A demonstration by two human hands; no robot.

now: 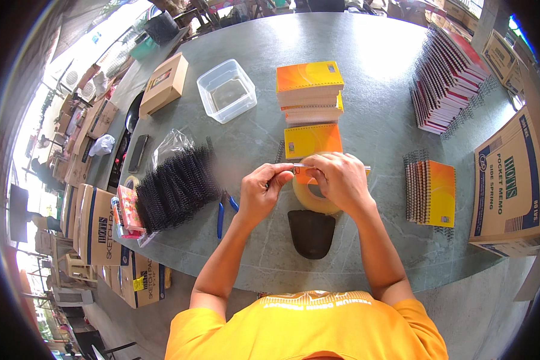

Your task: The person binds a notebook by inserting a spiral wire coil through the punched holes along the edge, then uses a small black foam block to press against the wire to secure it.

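Observation:
In front of me, my left hand [261,191] and my right hand [342,181] are both closed on a thin, clear, pen-like rod [368,168]. Its tip sticks out past the right hand; my left thumb and fingertips pinch near its other end. Fingers cover most of the middle. Just below the hands lies a yellowish tape roll [318,204], partly hidden by the right hand. Nearer me rests a dark rounded pad [312,234]. Beyond the hands is an orange and yellow memo pad [312,141], with a taller stack of such pads [310,81] behind it.
Left are a heap of black spiral coils [177,187], blue-handled pliers [220,219], a clear plastic tub [226,90] and a cardboard box [165,84]. Right stand spiral-bound memo pads [441,192], a tall row of red-covered notebooks [453,81] and a large carton [510,180].

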